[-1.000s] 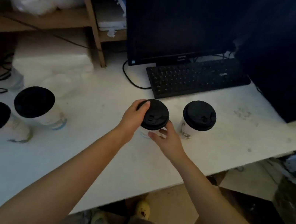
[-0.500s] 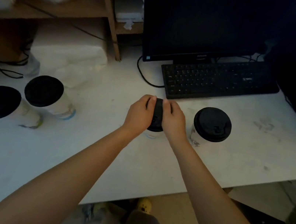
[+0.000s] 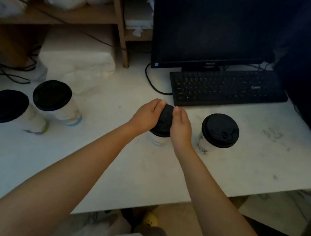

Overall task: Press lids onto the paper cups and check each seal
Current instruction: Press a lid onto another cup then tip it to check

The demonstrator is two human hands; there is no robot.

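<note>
A white paper cup [image 3: 158,139] with a black lid [image 3: 164,119] stands at the middle of the white table [image 3: 101,170]. My left hand [image 3: 147,114] covers the lid's left side and my right hand [image 3: 181,125] its right side, fingers curled over the rim. Only a strip of the lid shows between them. A second lidded cup [image 3: 219,131] stands just to the right, untouched. Two more lidded cups [image 3: 52,96] [image 3: 6,105] stand at the far left.
A black keyboard [image 3: 228,88] and a dark monitor [image 3: 215,29] sit behind the cups. White wrapped packs [image 3: 77,62] lie at the back left under a wooden shelf [image 3: 117,16]. Cables [image 3: 5,71] trail at the left edge. The table's front edge runs below my forearms.
One second ago my hands held the middle cup at its sides with the lid fully showing. Both hands have since come onto the lid from left and right and stay there.
</note>
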